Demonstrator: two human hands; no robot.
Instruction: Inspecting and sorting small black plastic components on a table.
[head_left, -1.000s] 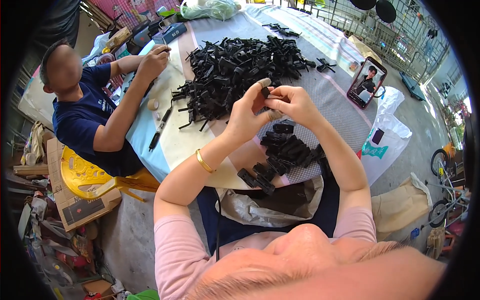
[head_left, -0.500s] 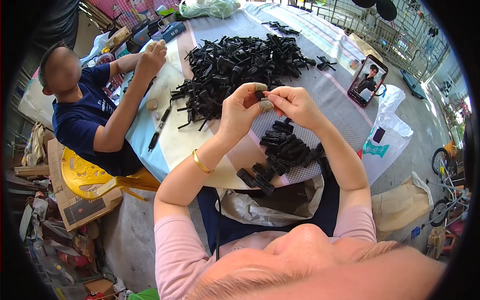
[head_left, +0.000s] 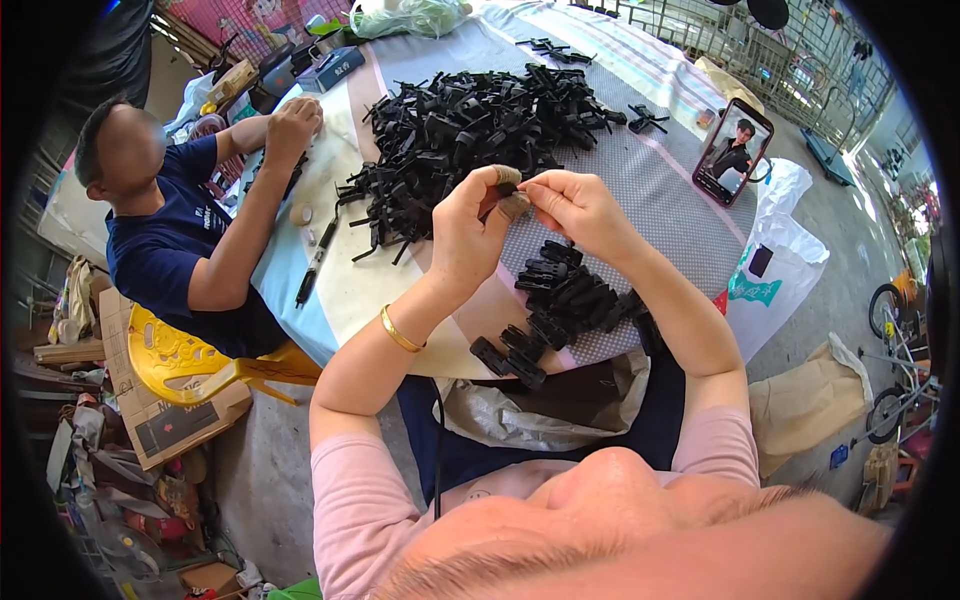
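Observation:
Above the cloth-covered table, my left hand [head_left: 470, 225] is closed, its thumb and forefinger, wrapped in tan coverings, pinching a small black part [head_left: 508, 188]. My right hand [head_left: 580, 212] meets it from the other side, thumb and fingertip pinched at the same part, which the fingers mostly hide. Just beyond my hands lies a big heap of black plastic pieces with thin prongs [head_left: 490, 120]. Nearer me, below my right wrist, is a smaller pile of black blocky plastic pieces [head_left: 570, 290], with several more at the table's front edge.
Across to the left, a co-worker [head_left: 190, 220] sits with both hands over the table. A black pen [head_left: 318, 262] lies between us. At the right edge stands a phone [head_left: 734, 153] beside a white plastic bag [head_left: 785, 240]. An open woven sack [head_left: 480, 415] hangs at my lap.
My hands have turned slightly and shifted a little left, still pinching the small black part. The co-worker's hands have moved slightly lower and left.

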